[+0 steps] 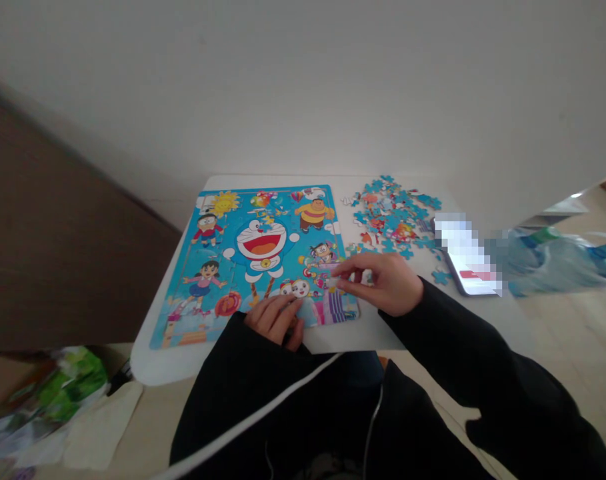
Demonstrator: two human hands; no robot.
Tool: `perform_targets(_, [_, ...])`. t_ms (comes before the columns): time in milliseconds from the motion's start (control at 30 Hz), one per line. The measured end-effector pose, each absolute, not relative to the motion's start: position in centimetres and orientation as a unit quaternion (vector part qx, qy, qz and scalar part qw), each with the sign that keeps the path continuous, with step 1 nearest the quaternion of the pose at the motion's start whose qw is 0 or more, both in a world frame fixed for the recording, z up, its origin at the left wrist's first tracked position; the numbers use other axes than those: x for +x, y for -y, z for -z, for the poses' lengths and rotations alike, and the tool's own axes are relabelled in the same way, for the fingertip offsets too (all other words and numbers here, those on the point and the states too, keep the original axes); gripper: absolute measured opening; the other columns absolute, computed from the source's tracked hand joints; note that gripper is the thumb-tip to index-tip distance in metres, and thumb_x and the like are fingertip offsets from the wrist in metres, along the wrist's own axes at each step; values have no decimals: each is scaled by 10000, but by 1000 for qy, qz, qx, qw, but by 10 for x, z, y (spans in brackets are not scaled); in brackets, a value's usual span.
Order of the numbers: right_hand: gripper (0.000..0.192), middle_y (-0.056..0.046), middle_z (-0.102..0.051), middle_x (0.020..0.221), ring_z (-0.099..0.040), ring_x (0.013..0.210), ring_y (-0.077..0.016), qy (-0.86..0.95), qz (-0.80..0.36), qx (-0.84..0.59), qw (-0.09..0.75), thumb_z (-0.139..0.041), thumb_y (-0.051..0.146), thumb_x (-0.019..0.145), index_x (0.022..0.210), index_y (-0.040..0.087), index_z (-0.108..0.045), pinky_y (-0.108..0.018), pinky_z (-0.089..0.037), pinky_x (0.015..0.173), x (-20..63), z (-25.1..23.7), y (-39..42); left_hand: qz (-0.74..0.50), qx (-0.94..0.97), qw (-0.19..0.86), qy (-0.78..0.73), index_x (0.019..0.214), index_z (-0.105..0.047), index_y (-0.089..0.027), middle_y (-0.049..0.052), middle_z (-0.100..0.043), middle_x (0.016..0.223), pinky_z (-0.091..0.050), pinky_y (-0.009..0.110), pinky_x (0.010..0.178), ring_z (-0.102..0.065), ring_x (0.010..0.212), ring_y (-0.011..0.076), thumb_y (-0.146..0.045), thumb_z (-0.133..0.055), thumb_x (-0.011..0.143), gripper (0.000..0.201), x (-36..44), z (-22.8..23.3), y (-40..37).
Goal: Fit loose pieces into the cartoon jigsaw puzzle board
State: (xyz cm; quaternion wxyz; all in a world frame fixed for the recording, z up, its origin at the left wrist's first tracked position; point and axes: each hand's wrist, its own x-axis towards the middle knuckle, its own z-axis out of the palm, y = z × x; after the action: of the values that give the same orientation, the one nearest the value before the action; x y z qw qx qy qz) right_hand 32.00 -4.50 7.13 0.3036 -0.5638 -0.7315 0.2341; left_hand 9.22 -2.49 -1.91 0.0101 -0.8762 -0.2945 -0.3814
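The left hand (275,319) lay flat, fingers released, on the blue cartoon jigsaw board (255,260) on the white tabletop (347,340). The right hand (383,283) pinched a small pale puzzle piece (335,283) at the board's lower right; forcing it misaligned could likely dislodge neighbouring pieces.

A small white table (193,363) with rounded corners stands against a pale wall. On it, to the left, lies a blue cartoon puzzle board (253,260), flat and largely filled. To the right sits a loose heap of blue puzzle pieces (393,217), apart from the board. A phone (470,270) lies just beside the heap at the table's right edge.
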Motion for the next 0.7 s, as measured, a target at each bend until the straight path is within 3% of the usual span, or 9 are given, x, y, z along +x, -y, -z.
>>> perform_targets(167, [201, 6, -659, 660, -577, 547, -94, 640, -162, -695, 285, -574, 345, 778, 858, 203, -692, -211, -420, 514, 385, -61, 87, 367, -887, 35, 277, 1064, -594, -132, 114, -630, 1027, -490, 358, 814, -579, 929, 223, -216, -533, 815, 270, 93, 17, 23])
perform_targets(333, [211, 2, -678, 698, -612, 610, -133, 533, -53, -800, 270, -586, 369, 751, 856, 221, -694, -242, -448, 571, 426, -46, 104, 328, -903, 56, 271, 1125, -578, -162, 107, -621, 1119, -470, 405, 850, -577, 992, 252, -255, -492, 842, 310, 92, 21, 22])
perform_targets(533, [204, -12, -669, 679, -633, 663, -184, 555, 18, -809, 193, -554, 348, 754, 850, 245, -702, -294, -463, 616, 443, -34, 94, 332, -901, 57, 273, 1121, -583, -172, 98, -634, 1100, -472, 390, 836, -587, 990, 248, -241, -511, 831, 306, 91, 21, 21])
perform_targets(700, [259, -42, -691, 856, -635, 771, -196, 646, 25, -740, 187, -530, 375, 782, 932, 242, -694, -314, -482, 689, 442, -34, 86, 338, -901, 51, 267, 1103, -590, -161, 111, -640, 1071, -476, 390, 830, -588, 979, 250, -227, -524, 821, 297, 91, 19, 20])
